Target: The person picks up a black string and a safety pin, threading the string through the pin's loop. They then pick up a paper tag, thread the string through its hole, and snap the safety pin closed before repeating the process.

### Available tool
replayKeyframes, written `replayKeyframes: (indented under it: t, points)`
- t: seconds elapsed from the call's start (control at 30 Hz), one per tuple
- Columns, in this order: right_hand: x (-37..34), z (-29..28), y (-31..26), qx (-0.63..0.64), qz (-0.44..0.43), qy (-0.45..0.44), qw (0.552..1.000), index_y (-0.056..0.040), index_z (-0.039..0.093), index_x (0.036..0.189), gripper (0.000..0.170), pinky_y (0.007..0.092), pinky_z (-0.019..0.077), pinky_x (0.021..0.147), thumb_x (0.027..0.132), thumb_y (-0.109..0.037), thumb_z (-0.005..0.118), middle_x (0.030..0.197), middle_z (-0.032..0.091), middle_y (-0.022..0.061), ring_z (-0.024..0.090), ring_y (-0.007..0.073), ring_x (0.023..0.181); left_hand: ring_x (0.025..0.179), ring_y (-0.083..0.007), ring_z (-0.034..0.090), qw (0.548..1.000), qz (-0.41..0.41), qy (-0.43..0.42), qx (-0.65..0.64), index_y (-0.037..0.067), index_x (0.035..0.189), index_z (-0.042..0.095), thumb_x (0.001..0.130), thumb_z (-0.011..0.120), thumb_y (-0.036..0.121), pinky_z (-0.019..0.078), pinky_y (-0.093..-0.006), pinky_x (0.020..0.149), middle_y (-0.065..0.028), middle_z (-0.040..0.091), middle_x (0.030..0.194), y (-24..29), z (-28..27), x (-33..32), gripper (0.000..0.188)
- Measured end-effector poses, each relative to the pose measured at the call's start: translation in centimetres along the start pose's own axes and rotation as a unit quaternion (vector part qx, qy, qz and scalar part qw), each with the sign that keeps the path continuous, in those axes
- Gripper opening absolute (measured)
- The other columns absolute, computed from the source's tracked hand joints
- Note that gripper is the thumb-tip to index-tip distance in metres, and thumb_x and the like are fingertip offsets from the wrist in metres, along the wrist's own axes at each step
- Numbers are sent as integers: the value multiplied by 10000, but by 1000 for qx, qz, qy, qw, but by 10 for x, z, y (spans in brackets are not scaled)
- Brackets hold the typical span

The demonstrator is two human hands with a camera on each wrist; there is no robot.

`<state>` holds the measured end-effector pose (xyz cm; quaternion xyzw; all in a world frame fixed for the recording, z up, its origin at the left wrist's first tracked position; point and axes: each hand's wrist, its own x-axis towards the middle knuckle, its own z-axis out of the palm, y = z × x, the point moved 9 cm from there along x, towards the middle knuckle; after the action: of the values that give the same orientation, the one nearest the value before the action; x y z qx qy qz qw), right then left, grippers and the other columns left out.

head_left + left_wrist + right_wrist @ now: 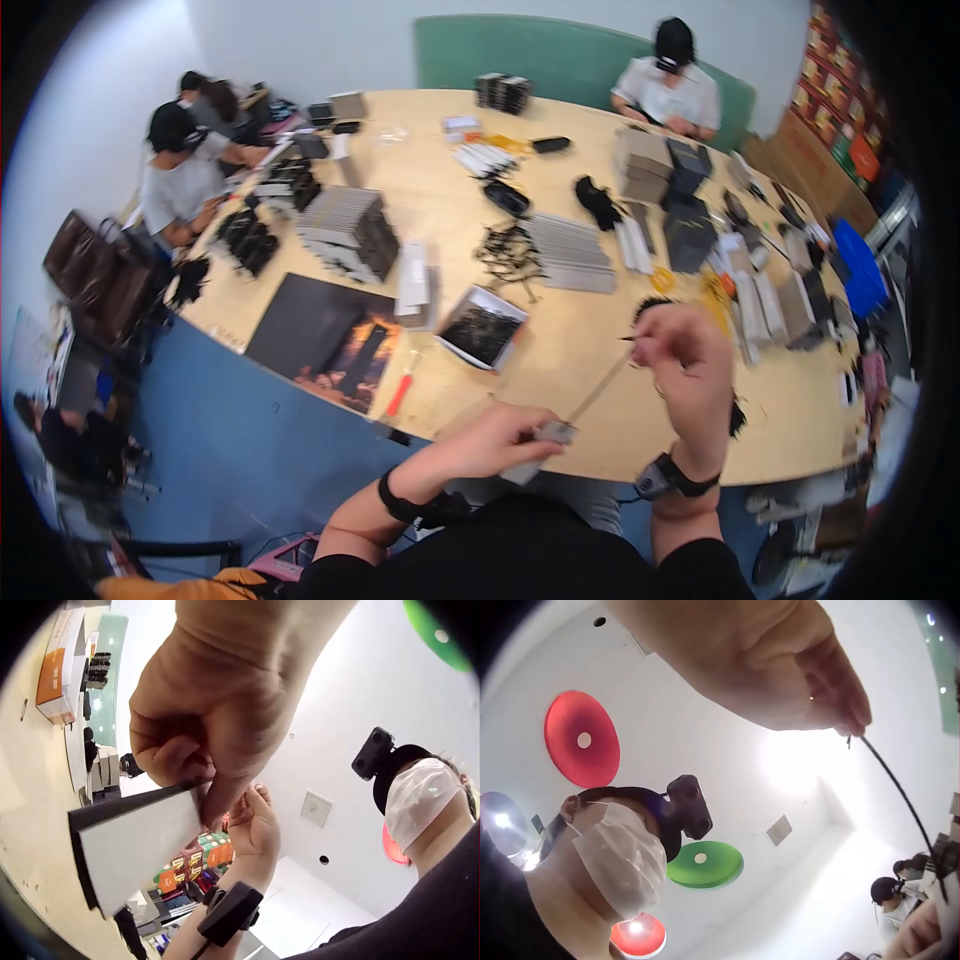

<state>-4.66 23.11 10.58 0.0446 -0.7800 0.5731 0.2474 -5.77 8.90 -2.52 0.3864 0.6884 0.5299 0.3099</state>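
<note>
My left hand [500, 440] holds a small flat piece [142, 840] by its edge, thumb on top. In the left wrist view this piece has a white face and a black border along its sides. Higher up and to the right, my right hand [690, 365] pinches the end of a thin black cord [900, 791] between thumb and fingertips. The cord runs down from there to the piece at the left hand, and a short tail pokes out beside the right fingertips.
Ahead on the table [560, 340] stands a white box [465, 354] of black cords. Beyond it lie a cord tangle [507, 250] and a row of grey pieces [570, 253]. A dark printed sheet [300, 320] and a red-handled tool [400, 395] are leftward. Other people sit around the table.
</note>
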Motion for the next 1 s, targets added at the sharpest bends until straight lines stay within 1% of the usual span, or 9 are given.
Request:
replayKeyframes:
  t: [0.17,0.23,0.3,0.37,0.43,0.53,0.7,0.83,1.0]
  points:
    - [3,38,7,26,-18,-52,998,4,502,779,130,218,498,627,730,107,564,836,599,95,602,115,693,590,-74,487,980,1,-176,92,30,966,598,833,609,171,382,-228,523,-25,581,669,16,21,-2,194]
    - [4,57,21,-7,-32,-103,994,-5,520,894,182,246,501,678,740,60,591,927,597,112,609,129,789,581,-77,501,984,8,-162,77,25,988,590,842,591,156,393,-236,514,-32,615,745,9,25,-1,196]
    - [9,63,37,-47,6,-56,997,-21,515,1020,281,277,485,754,757,-5,614,1006,577,120,589,136,891,533,-79,497,962,92,37,-254,20,1012,576,851,575,149,401,-214,497,-47,640,845,14,-4,4,206]
    - [-8,67,65,-57,15,-93,994,-34,471,1126,331,298,465,795,817,-72,586,1054,552,122,562,142,952,543,-74,518,967,19,68,-243,22,1066,539,867,546,146,415,-182,500,-81,645,943,-8,-15,-3,235]
    - [-42,88,102,204,190,-178,944,-32,448,1149,297,295,467,779,871,-99,527,1021,552,110,575,143,909,584,-57,527,921,22,196,-336,36,1125,491,882,514,143,405,-159,494,-110,641,968,-23,-38,-11,267]
    - [-91,113,103,260,314,-309,860,-26,443,1115,237,268,473,727,906,-133,474,895,568,77,583,126,799,547,-45,504,913,16,226,-339,41,1180,446,895,488,155,405,-170,481,-132,623,1025,-27,-42,-16,309]
    - [-109,95,121,152,379,-311,858,-27,462,960,157,196,430,520,917,-178,453,664,545,17,515,73,554,485,-41,435,871,33,264,-414,24,1148,493,937,401,250,375,-166,461,-109,592,1088,-52,-54,-30,323]
    - [-111,69,123,53,355,-344,868,-40,488,897,188,196,367,452,922,-220,439,606,528,6,460,52,478,470,-55,424,824,40,309,-474,35,924,522,943,398,272,348,-170,434,-92,625,798,-76,-71,-58,269]
    - [-120,70,112,4,295,-472,831,-49,472,888,184,239,383,485,924,-224,427,557,510,2,474,98,482,492,-55,369,815,11,260,-517,55,898,470,941,411,243,311,-171,450,14,417,593,-75,-51,-72,201]
